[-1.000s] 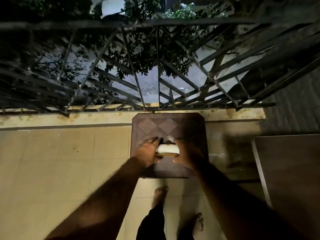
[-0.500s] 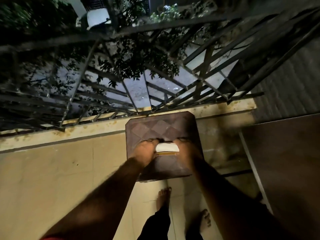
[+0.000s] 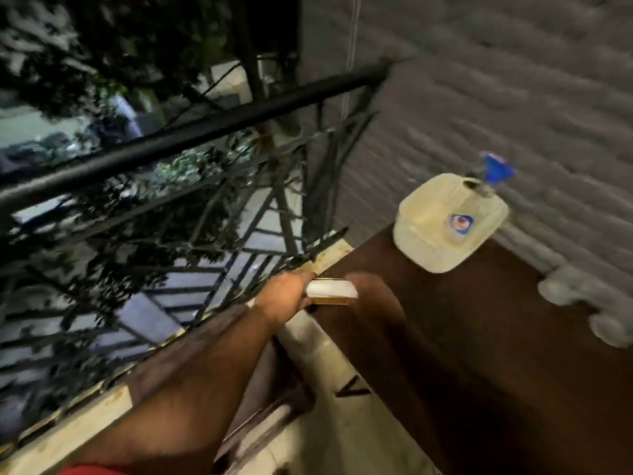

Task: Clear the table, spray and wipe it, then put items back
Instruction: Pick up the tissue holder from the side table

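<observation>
Left hand (image 3: pixel 286 296) & right hand (image 3: pixel 371 296) grip white box (image 3: pixel 331 289) btwn curled fingers, over table (image 3: pixel 479 337) edge

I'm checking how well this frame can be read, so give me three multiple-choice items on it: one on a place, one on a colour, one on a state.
1. Where does the pale jug stand?
A. on the dark brown surface by the wall
B. on the railing
C. on the tiled floor

2. What colour is the part at the jug's neck?
A. red
B. blue
C. green

3. How is the small white-topped object carried?
A. in one hand
B. between both hands
C. lying on the floor

Answers: 1 A, it sits on the brown surface near the ribbed wall. 2 B, the part is blue. 3 B, the left hand and right hand grip its ends.
</observation>
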`<state>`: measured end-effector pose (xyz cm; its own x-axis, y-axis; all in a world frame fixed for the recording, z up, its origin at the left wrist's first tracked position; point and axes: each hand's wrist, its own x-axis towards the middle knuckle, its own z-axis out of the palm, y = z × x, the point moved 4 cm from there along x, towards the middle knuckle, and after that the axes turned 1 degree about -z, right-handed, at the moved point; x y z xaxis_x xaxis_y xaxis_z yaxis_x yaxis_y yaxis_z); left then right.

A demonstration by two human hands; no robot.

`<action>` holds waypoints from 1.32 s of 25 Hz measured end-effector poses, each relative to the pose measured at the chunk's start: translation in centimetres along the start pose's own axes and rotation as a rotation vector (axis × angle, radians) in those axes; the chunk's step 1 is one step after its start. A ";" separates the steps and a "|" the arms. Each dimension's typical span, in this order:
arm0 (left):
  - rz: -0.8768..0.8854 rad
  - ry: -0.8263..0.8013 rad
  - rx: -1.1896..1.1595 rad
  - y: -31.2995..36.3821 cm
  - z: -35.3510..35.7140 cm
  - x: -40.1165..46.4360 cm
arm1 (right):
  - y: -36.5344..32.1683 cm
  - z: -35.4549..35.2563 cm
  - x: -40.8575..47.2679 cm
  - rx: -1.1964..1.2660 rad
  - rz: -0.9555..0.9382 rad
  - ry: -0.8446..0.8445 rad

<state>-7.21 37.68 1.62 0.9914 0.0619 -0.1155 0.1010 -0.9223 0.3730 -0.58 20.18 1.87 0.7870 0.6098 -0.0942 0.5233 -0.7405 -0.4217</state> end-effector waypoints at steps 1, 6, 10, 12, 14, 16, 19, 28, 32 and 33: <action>0.066 0.012 0.019 4.2 -0.1 2.1 | 3.0 -3.3 -1.3 -0.030 0.052 0.000; 0.317 0.016 0.007 20.4 1.2 8.1 | 14.9 -12.9 -8.5 -0.056 0.289 0.070; 0.485 -0.042 -0.008 32.5 4.7 10.7 | 23.6 -17.5 -16.0 -0.056 0.402 0.185; 0.563 -0.081 -0.013 37.9 6.8 11.3 | 27.8 -18.6 -19.9 -0.048 0.481 0.240; 0.619 -0.118 -0.008 42.3 8.7 12.1 | 30.8 -19.3 -23.3 -0.017 0.568 0.284; 0.686 -0.167 0.008 46.3 11.1 12.9 | 33.4 -19.8 -26.4 0.008 0.665 0.310; 0.788 -0.236 0.022 51.6 14.2 13.6 | 36.6 -20.0 -30.4 0.048 0.800 0.338; 0.851 -0.347 -0.007 62.4 22.9 14.7 | 45.9 -20.6 -37.5 0.097 0.990 0.327; 0.806 -0.341 0.016 66.3 25.9 17.0 | 52.1 -21.5 -38.0 0.100 0.962 0.279; 0.785 -0.344 0.033 67.3 26.7 17.6 | 54.0 -21.7 -38.0 0.109 0.950 0.270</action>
<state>14.85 -33.50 0.11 0.6920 -0.7136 -0.1092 -0.6120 -0.6602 0.4355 4.84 -49.08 2.21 0.9189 -0.3186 -0.2327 -0.3857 -0.8498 -0.3593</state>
